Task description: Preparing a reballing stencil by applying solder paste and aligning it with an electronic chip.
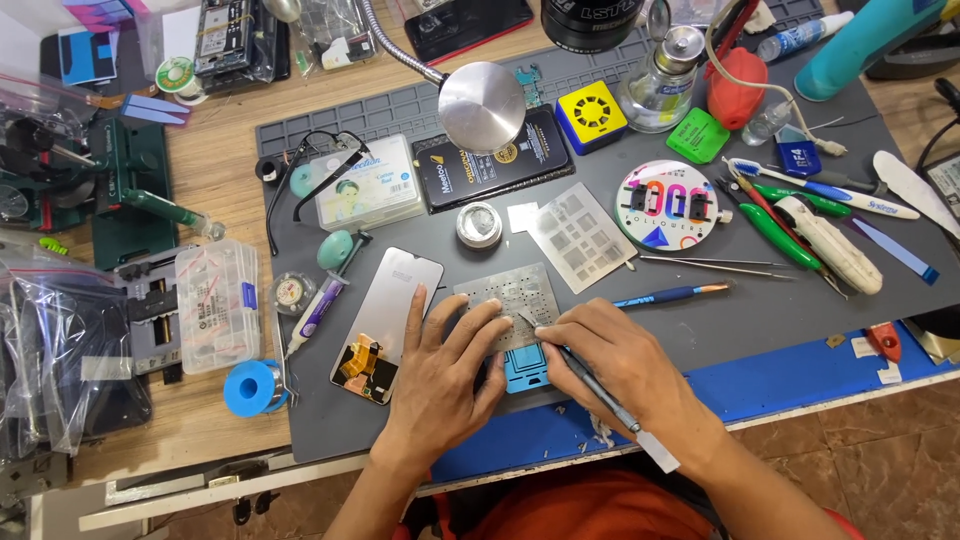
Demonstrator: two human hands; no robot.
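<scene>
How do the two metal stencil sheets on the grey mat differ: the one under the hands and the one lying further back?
The near stencil lies square to the table edge, pinned by the left hand on a blue holder, while the right hand works a metal tool on it. The far stencil lies free and untouched, turned at an angle, flat on the grey mat. Both are thin, silvery, perforated sheets.

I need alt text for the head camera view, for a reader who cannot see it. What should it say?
Seen from above, a person's left hand presses a metal stencil flat on a grey work mat, while the right hand works a thin metal tool at its edge. A phone screen lies beside them, among many small repair tools.
</scene>
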